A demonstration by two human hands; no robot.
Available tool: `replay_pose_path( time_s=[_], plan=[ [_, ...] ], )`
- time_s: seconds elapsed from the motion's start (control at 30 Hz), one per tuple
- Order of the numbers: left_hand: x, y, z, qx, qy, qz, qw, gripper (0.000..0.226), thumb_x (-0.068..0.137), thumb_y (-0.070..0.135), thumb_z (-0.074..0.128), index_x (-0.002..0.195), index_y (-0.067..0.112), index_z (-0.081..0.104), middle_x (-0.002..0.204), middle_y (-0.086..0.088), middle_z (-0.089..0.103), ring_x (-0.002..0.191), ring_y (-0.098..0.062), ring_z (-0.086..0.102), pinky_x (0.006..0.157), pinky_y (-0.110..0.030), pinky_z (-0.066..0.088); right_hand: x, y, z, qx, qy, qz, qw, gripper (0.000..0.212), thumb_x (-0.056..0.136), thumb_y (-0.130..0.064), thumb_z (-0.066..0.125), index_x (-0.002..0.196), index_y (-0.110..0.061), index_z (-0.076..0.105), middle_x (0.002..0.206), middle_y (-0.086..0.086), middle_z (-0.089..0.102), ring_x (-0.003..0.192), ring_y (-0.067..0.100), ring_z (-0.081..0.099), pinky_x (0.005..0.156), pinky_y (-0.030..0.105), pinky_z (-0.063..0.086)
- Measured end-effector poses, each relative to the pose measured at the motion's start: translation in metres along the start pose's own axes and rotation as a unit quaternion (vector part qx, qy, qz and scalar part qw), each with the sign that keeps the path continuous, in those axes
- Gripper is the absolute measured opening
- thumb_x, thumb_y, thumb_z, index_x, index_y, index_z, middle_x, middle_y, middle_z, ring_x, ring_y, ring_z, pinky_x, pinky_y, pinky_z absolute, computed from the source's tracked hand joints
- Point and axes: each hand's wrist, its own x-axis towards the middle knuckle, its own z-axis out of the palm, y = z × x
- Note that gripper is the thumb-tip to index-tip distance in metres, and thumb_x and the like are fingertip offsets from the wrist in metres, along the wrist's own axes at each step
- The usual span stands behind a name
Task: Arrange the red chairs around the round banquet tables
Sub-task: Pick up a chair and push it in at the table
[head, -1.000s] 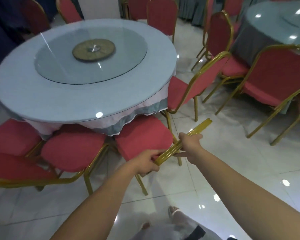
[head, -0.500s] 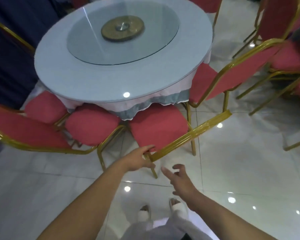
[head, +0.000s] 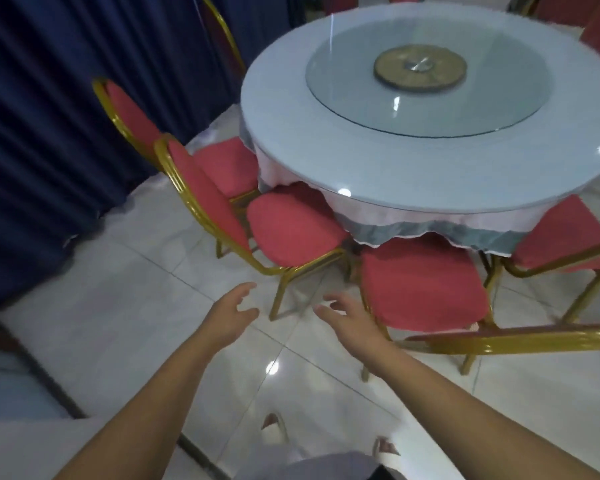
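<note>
Red chair (head: 291, 230) sat at near-left edge of round table (head: 284, 133), seat part under cloth – backrest (head: 205, 199) on side away from table, rail slanting. Left hand (head: 232, 313) nearer its low end than right hand (head: 347, 317) – both empty, fingers loosely spread, touching nothing

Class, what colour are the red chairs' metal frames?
Gold: red chair's metal frame, best in head view.

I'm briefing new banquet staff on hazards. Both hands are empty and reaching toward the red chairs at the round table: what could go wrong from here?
The tablecloth hangs over the seats of the near left chair and the middle chair; pushing either in might snag it and tug the glass turntable. Their gold frames stand close together, so the left hand or right hand could get pinched between them.
</note>
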Motion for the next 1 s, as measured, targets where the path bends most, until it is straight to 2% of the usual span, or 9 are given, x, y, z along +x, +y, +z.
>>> replay_pose_path(
  time_s=[0.17,0.3,0.47,0.57,0.67,0.73,0.83,0.93,1.0],
  plan=[
    [0.009,-0.047,-0.083,-0.046,0.036,-0.005,0.998,0.049,0.092,0.020,0.067,0.135,0.036,0.051,0.134,0.005,0.050,0.121,-0.014,0.048,0.092,-0.032,0.042,0.024,-0.037,0.084,0.023,0.020,0.010,0.999,0.044,0.088,-0.048,0.068,0.125,-0.029,0.055,0.126,-0.003,0.053,0.111,0.013,0.054,0.100,0.042,0.047],
    [0.027,-0.073,-0.152,-0.049,0.037,-0.007,0.998,0.051,0.092,0.019,0.066,0.137,0.036,0.049,0.137,0.003,0.049,0.123,-0.016,0.048,0.091,-0.034,0.045,0.042,-0.072,0.133,0.046,0.041,-0.005,0.998,0.040,0.087,-0.043,0.071,0.121,-0.029,0.057,0.123,-0.005,0.056,0.112,0.013,0.056,0.102,0.044,0.047],
    [0.077,-0.082,-0.221,-0.058,0.054,-0.006,0.997,0.055,0.092,0.020,0.066,0.140,0.037,0.044,0.139,0.002,0.048,0.119,-0.016,0.047,0.088,-0.035,0.044,0.079,-0.114,0.165,0.046,0.036,-0.042,0.997,0.041,0.085,-0.036,0.075,0.121,-0.031,0.057,0.120,-0.008,0.059,0.106,0.009,0.060,0.082,0.025,0.047],
    [0.121,-0.074,-0.248,-0.060,0.056,-0.002,0.997,0.059,0.092,0.019,0.067,0.142,0.038,0.042,0.140,0.002,0.047,0.117,-0.014,0.046,0.088,-0.034,0.043,0.123,-0.145,0.178,0.028,0.055,-0.076,0.995,0.048,0.084,-0.037,0.077,0.126,-0.031,0.054,0.123,-0.016,0.056,0.112,0.003,0.056,0.086,0.019,0.045],
    [0.163,-0.060,-0.273,-0.044,0.053,0.004,0.998,0.066,0.091,0.019,0.068,0.146,0.038,0.036,0.139,0.004,0.045,0.116,-0.013,0.045,0.088,-0.034,0.043,0.174,-0.182,0.198,0.027,0.033,-0.100,0.994,0.041,0.082,-0.031,0.079,0.111,-0.040,0.051,0.104,-0.038,0.053,0.094,-0.026,0.053,0.071,-0.001,0.040],
    [0.187,-0.050,-0.291,-0.027,0.049,0.007,0.998,0.070,0.091,0.018,0.068,0.147,0.039,0.033,0.140,0.004,0.044,0.116,-0.013,0.044,0.089,-0.034,0.042,0.209,-0.207,0.212,0.008,0.015,-0.104,0.994,0.037,0.080,-0.028,0.080,0.098,-0.043,0.051,0.085,-0.045,0.057,0.080,-0.032,0.050,0.062,-0.005,0.037],
    [0.220,-0.036,-0.324,0.007,0.039,0.014,0.999,0.076,0.089,0.017,0.070,0.149,0.038,0.029,0.145,0.001,0.041,0.118,-0.014,0.042,0.091,-0.033,0.042,0.257,-0.240,0.238,-0.029,0.003,-0.108,0.994,0.036,0.074,-0.032,0.082,0.097,-0.038,0.055,0.091,-0.019,0.066,0.077,-0.012,0.061,0.061,0.005,0.044],
    [0.257,-0.025,-0.356,0.025,0.039,0.044,0.998,0.080,0.087,0.017,0.071,0.150,0.039,0.026,0.148,-0.002,0.040,0.124,-0.017,0.043,0.093,-0.033,0.040,0.303,-0.267,0.266,-0.116,0.005,-0.086,0.989,0.055,0.071,-0.037,0.079,0.120,-0.024,0.056,0.111,0.001,0.064,0.098,0.014,0.063,0.085,0.032,0.053],
    [0.280,-0.019,-0.374,0.027,0.039,0.058,0.997,0.082,0.087,0.016,0.071,0.150,0.040,0.025,0.149,-0.003,0.038,0.130,-0.021,0.043,0.094,-0.033,0.039,0.326,-0.273,0.280,-0.237,0.046,-0.072,0.968,0.060,0.077,-0.035,0.073,0.130,-0.018,0.051,0.119,0.006,0.057,0.109,0.027,0.057,0.093,0.038,0.048]
  ],
)
